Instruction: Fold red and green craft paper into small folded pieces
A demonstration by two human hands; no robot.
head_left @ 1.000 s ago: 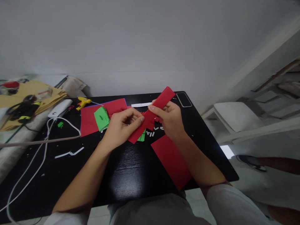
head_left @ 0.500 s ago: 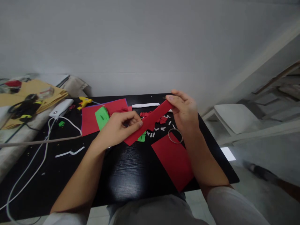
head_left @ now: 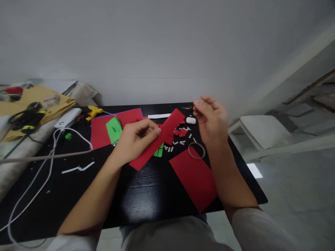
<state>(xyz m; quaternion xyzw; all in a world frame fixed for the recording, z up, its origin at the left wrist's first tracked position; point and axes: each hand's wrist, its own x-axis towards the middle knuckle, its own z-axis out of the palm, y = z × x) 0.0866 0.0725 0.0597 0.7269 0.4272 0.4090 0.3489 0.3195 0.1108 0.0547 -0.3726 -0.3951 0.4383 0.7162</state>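
My left hand (head_left: 138, 137) pinches a folded red paper strip (head_left: 163, 137) near its middle, thumb on the upper face. The strip slants over the table, its far end free. My right hand (head_left: 211, 120) is raised to the right of the strip, apart from it, with loosely curled fingers and nothing visible in them. Beneath the strip lie small red paper pieces (head_left: 182, 132), green pieces (head_left: 158, 150) and white paper scraps (head_left: 182, 142). A ring-shaped bangle (head_left: 196, 158) rests by my right wrist, partly over a red paper sheet (head_left: 195, 181).
On the black table (head_left: 142, 202) are a yellow glue gun (head_left: 94, 111), a green paper stack (head_left: 113, 130), a white rounded case (head_left: 191, 120) and keys (head_left: 187, 108). White cables (head_left: 53, 153) cross the left side. A white stool (head_left: 264, 130) stands right of the table.
My right hand has let go of the strip's far end and moved slightly right. The strip has turned in my left hand, showing a wider face. The white case is now uncovered.
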